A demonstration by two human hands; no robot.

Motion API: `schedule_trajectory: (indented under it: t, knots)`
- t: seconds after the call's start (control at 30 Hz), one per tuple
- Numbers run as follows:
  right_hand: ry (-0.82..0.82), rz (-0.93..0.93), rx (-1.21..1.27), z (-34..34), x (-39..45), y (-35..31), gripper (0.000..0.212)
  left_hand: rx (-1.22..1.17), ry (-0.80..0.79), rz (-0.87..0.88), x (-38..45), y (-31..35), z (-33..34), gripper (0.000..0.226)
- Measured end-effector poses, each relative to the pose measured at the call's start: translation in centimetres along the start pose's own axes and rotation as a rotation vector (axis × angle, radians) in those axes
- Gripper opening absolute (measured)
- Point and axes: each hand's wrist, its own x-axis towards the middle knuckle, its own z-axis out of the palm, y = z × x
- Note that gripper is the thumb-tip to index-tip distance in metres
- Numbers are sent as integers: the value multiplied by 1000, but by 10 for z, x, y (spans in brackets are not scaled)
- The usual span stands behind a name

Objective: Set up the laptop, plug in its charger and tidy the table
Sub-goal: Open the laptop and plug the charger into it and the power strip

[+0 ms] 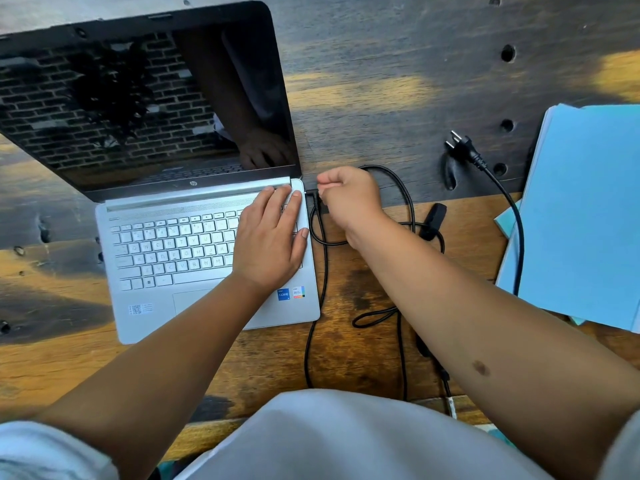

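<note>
Silver laptop [207,258] with white keys, black screen mirroring a brick pattern. Black charger cable [323,278]; pale blue folders [585,216]. Dark-stained, amber-streaked wooden table [381,81].

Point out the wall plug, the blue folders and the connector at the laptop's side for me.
wall plug [464,148]: head view, on its black body behind the two pins.
blue folders [585,209]: head view, on the top cover.
connector [311,193]: head view, on the black tip beside the laptop's right edge.
</note>
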Motion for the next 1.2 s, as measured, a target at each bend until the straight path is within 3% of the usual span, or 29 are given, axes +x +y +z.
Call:
schedule_trajectory:
  t: [0.17, 0.37, 0.47, 0.6, 0.8, 0.97, 1.2]
  knots:
    - [-74, 228, 344, -4, -7, -2, 25, -17, 3, -2, 1, 0, -1, 54]
    - [-99, 247, 350, -2, -13, 3, 19, 0, -46, -15, 0, 0, -3, 54]
    - [-161, 137, 163, -10, -9, 3, 17, 0, -75, -33, 0, 2, -6, 55]
    - [-206, -107, -216, -24, -5, -3, 29, 25, -134, -9, 1, 3, -15, 58]
    - [-109, -502, -978, -44, -35, 3, 59, 91, -234, -2, -4, 3, -32, 72]
    - [-84, -483, -1074, -58, -79, 21, 86, 113, -219, -63, -29, 9, -61, 83]
    - [40, -529, -1057, -69, -151, 39, 96, 140, -148, -83, -89, 26, -105, 86]
